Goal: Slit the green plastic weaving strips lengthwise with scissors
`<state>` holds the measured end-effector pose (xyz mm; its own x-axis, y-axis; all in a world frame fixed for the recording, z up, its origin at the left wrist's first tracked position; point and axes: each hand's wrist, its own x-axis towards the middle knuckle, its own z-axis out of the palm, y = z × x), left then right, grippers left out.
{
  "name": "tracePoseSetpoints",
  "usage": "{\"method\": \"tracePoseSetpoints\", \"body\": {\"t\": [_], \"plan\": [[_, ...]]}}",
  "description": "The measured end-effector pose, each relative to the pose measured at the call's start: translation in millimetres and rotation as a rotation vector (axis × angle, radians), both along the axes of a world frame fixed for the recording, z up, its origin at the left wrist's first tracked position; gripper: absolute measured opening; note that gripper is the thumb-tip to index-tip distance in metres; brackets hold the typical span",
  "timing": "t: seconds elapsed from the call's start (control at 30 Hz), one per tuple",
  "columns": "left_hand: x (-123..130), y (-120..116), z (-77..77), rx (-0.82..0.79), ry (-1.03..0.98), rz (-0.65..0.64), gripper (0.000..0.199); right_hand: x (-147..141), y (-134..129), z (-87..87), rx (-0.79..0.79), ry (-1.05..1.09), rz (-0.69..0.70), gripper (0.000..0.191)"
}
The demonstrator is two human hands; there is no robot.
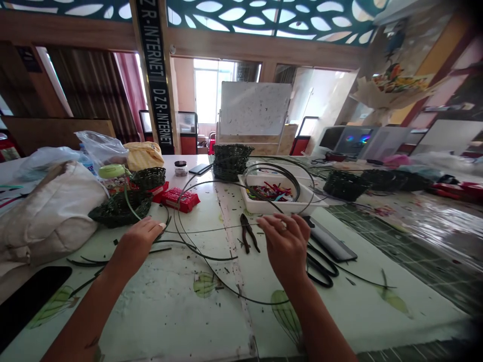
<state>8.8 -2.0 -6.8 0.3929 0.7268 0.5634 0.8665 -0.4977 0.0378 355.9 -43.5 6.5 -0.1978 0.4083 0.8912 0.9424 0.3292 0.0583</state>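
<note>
Dark-green strand (222, 230), one; left hand (139, 242), right hand (286, 241) pinching; pliers (246, 227), one.

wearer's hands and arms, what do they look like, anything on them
The left hand and right hand are both ungloved, and no sleeves show. A pale or silvery ring sits on a right finger. The left forearm bears a small dark mark, perhaps a tattoo, too blurred to make out.

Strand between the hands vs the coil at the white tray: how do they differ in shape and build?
The strand runs nearly straight between left hand and right hand; the coil curves round. The strand is one thin line; the coil bundles several turns. Both look dark.
</note>
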Motion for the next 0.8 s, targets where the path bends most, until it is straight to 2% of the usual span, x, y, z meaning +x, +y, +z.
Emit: {"method": "tracePoseSetpoints", "body": {"t": [0.13, 0.3, 0.37, 0.43, 0.5, 0.6, 0.8], "plan": [[16, -12, 5.0, -0.137, -0.087, 0.050, 0.030, 15, 9, -1.8, -0.011, 0.051, -0.168, 0.023], [30, -17, 27.4, -0.231, -0.335, -0.068, 0.030, 24, 12, -3.4, -0.104, 0.178, -0.365, 0.042], [35, -18, 42.2, -0.164, -0.315, -0.066, 0.029, 27, 10, -0.6, -0.240, 0.226, -0.519, 0.047], [39, -19, 57.2, -0.097, -0.269, -0.048, 0.028, 32, 7, 2.9, -0.466, 0.272, -0.679, 0.048], [44, -22, 69.8, -0.061, -0.272, -0.036, 0.027, 39, 5, 5.4, -0.677, 0.316, -0.769, 0.044], [52, -31, 82.1, -0.172, -0.465, -0.083, 0.026, 51, 4, 5.2, -0.840, 0.351, -0.771, 0.040], [52, -49, 98.6, -0.653, -1.057, -0.229, 0.022, 63, 8, 0.0, -0.962, 0.405, -0.698, 0.023]]}}
